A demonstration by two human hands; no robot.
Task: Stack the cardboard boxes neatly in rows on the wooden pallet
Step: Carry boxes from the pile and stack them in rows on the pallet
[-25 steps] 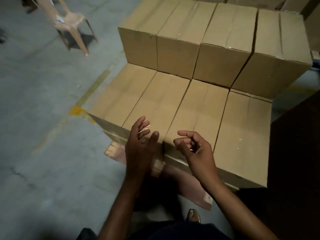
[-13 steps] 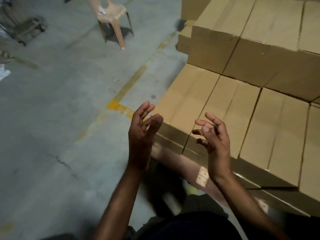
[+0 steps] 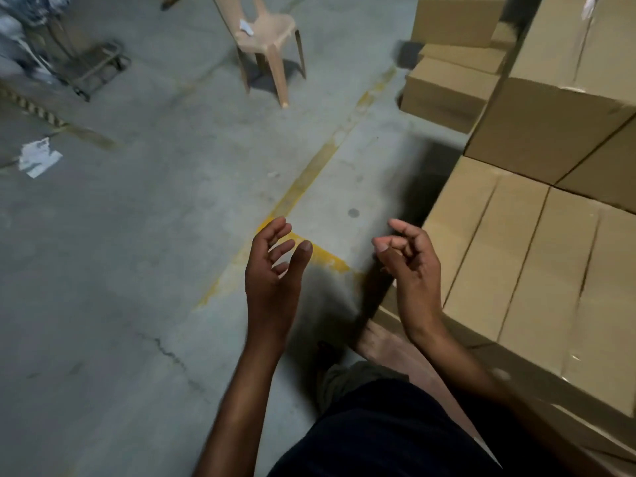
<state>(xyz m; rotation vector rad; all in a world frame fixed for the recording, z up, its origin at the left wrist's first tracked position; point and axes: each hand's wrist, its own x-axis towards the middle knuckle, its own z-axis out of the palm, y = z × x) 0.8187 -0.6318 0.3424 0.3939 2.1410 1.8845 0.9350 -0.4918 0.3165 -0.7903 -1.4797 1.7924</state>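
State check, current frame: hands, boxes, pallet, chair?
lower boxes: closed, side by side on wooden pallet.
upper boxes: closed, stacked on lower boxes.
left hand: empty, fingers relaxed, above floor.
right hand: empty, fingers loosely curled, near lower boxes.
plastic chair: upright, paper scrap on seat.

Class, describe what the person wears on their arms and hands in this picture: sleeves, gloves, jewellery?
The left hand and right hand are bare: no gloves, rings, watch or bands show. The left forearm and right forearm are uncovered, with no sleeve in view. Dark clothing shows at the bottom edge.
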